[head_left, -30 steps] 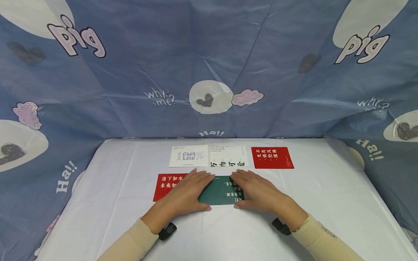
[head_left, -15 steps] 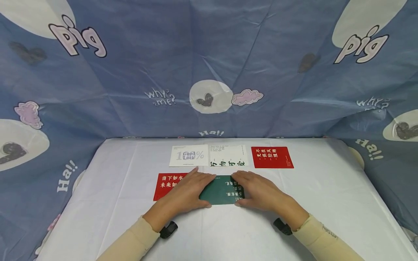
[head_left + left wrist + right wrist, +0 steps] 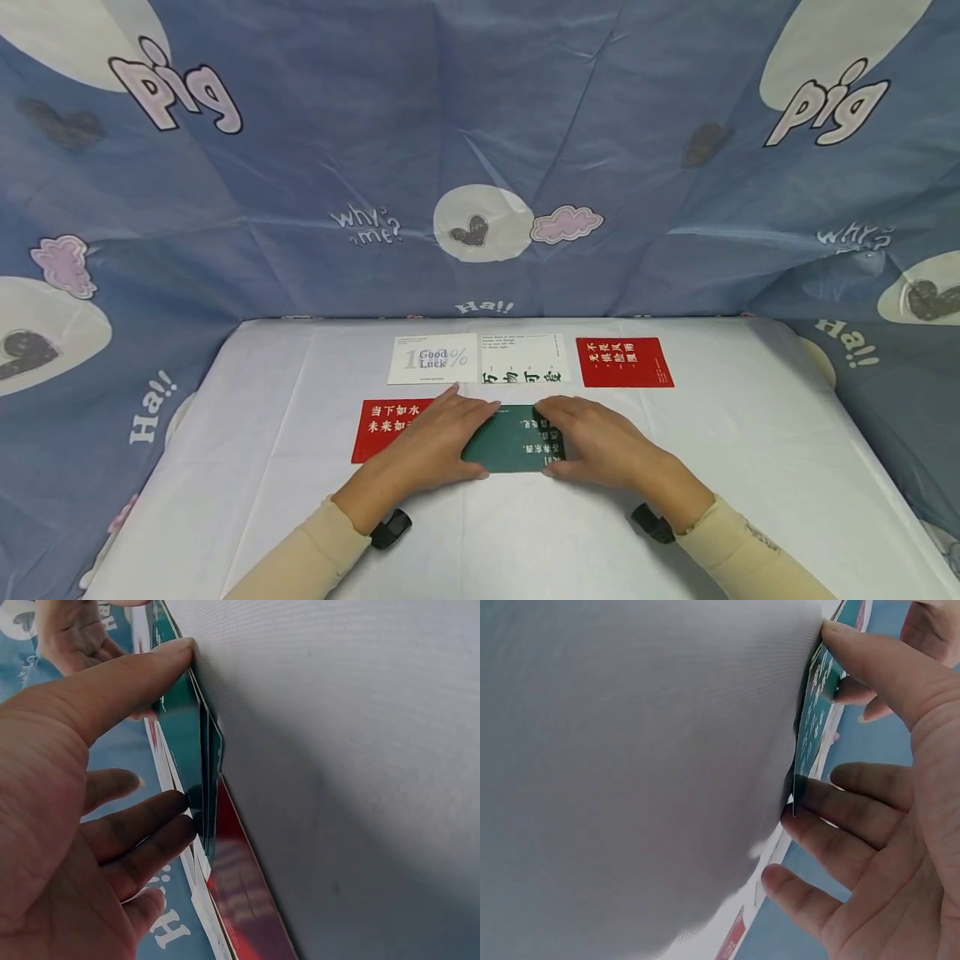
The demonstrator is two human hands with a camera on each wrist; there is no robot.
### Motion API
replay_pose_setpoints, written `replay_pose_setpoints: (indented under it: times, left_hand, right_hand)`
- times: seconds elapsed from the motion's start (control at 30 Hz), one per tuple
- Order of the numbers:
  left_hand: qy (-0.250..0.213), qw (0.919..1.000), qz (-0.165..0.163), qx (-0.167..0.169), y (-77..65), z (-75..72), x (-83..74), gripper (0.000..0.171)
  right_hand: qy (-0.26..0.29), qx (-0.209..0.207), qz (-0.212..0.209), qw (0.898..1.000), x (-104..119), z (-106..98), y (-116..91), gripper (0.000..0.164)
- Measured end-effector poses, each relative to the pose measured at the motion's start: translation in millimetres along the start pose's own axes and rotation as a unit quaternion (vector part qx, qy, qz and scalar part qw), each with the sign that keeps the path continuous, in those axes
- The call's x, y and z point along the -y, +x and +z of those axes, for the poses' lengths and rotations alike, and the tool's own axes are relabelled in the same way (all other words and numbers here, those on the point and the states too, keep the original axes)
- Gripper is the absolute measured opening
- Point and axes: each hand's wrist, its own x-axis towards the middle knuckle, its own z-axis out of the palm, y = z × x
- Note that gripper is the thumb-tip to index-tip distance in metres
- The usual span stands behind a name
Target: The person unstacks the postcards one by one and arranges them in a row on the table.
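A dark green card (image 3: 510,442) with white Chinese lettering lies near the middle of the table, between both hands. My left hand (image 3: 438,446) holds its left end, thumb at the near edge and forefinger at the far corner. At the right end, my right hand (image 3: 596,442) has its thumb by the near corner and its fingers by the far one, covering some lettering. In the left wrist view, dark green layers (image 3: 208,787) show edge-on beneath the card. A red card (image 3: 378,429) with white characters sits just left, partly hidden under my left hand.
Behind the hands lie a white "Good Luck" card (image 3: 432,359), a white card with green characters (image 3: 525,358) and another red card (image 3: 626,362). The table (image 3: 750,467) has a white cloth. A blue patterned cloth (image 3: 645,167) hangs behind.
The green card and both hands have shifted slightly to the right. The cards around it have stayed where they were.
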Motion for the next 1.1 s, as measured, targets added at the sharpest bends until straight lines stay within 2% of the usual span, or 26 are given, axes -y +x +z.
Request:
replay_pose_setpoints:
  times: [0.53,1.1]
  left_hand:
    - [0.02,0.9997,0.013,-0.01,-0.5,4.6,0.2,0.096]
    - [0.008,0.9999,0.007,-0.007,2.3,4.5,-1.9,0.095]
  right_hand:
    - [0.021,-0.012,0.002,1.0,-3.3,-4.8,-4.6,0.082]
    - [0.029,-0.005,0.007,1.0,-6.3,-3.4,-7.0,0.085]
